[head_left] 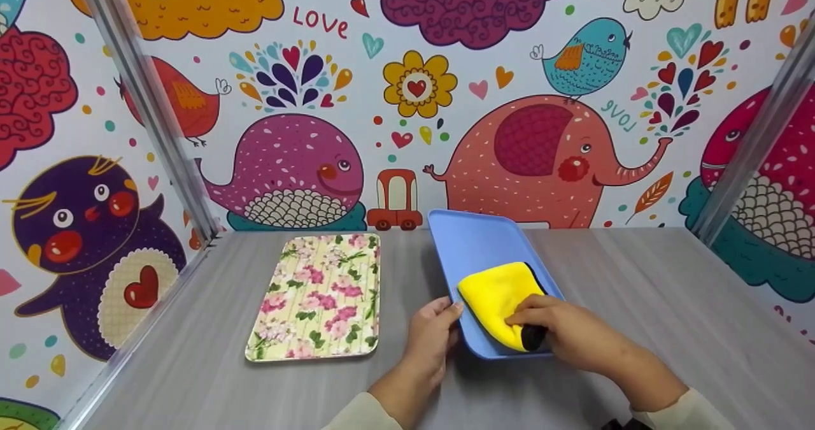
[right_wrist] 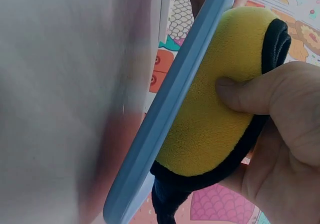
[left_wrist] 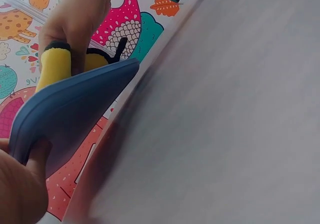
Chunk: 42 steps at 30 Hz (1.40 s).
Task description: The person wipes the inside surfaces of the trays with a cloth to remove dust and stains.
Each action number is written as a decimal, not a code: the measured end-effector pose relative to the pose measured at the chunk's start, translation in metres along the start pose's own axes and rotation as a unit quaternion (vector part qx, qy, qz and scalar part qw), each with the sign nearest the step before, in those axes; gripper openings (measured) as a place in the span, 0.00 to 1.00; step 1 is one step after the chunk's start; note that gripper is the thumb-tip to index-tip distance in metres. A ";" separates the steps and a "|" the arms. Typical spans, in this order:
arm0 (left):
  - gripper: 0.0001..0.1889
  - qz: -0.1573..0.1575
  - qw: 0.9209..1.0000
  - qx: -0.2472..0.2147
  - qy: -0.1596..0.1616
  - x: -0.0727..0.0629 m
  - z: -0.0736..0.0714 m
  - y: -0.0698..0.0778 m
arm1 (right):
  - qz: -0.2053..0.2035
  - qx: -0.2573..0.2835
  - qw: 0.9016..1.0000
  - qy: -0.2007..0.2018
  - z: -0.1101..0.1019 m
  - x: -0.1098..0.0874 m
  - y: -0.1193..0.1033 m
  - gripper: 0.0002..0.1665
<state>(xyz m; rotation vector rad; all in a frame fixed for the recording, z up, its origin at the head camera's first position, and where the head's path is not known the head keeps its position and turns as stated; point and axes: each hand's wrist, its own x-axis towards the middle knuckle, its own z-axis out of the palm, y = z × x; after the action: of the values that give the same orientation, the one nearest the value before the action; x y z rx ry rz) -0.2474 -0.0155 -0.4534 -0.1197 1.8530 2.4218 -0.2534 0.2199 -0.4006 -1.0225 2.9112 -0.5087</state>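
Observation:
My left hand (head_left: 433, 337) grips the left rim of a blue tray (head_left: 474, 236), thumb on top and fingers underneath. The tray is tilted and held up over the table. A folded yellow cloth (head_left: 496, 296) with black edging lies against the tray's inner face. My right hand (head_left: 579, 334) holds that cloth, the thumb pressed on its yellow side in the right wrist view, where the cloth (right_wrist: 220, 124) bulges beside the tray's edge (right_wrist: 170, 104). From below, the left wrist view shows the tray's underside (left_wrist: 75, 114) and the left hand (left_wrist: 22, 184) at its corner.
A flower-patterned tray (head_left: 318, 296) lies flat on the grey table (head_left: 210, 328), left of the blue one. Behind stands a wall panel (head_left: 407, 130) printed with cartoon animals. Metal posts (head_left: 153, 111) rise at both back corners.

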 end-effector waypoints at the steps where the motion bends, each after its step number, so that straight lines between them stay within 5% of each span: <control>1: 0.23 0.001 1.000 -0.001 0.000 0.000 0.000 0.000 | 0.003 0.002 1.000 -0.001 0.000 0.000 0.002 0.31; 15: 0.22 -0.001 1.000 -0.007 0.012 0.002 -0.001 -0.001 | 0.073 0.033 0.996 -0.028 -0.007 -0.007 0.020 0.34; 24: 0.23 0.000 1.000 -0.025 0.014 0.004 0.000 -0.001 | 0.038 0.043 0.997 -0.046 -0.015 -0.012 0.019 0.33; 32: 0.24 -0.010 1.000 -0.009 0.007 0.007 -0.003 -0.001 | 0.054 0.059 0.995 -0.064 -0.027 -0.019 0.010 0.28; 36: 0.24 -0.012 1.000 -0.003 -0.001 0.008 -0.005 -0.001 | 0.071 0.058 0.995 -0.040 -0.042 -0.025 0.005 0.26; 42: 0.22 -0.027 1.000 -0.001 -0.007 0.008 -0.008 -0.003 | 0.058 0.052 0.996 0.048 -0.059 -0.030 0.004 0.29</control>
<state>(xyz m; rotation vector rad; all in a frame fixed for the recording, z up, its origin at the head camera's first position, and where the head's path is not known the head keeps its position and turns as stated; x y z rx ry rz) -0.2547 -0.0217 -0.4594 -0.1505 1.8169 2.3839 -0.2393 0.2591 -0.3483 -0.8347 2.9682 -0.7133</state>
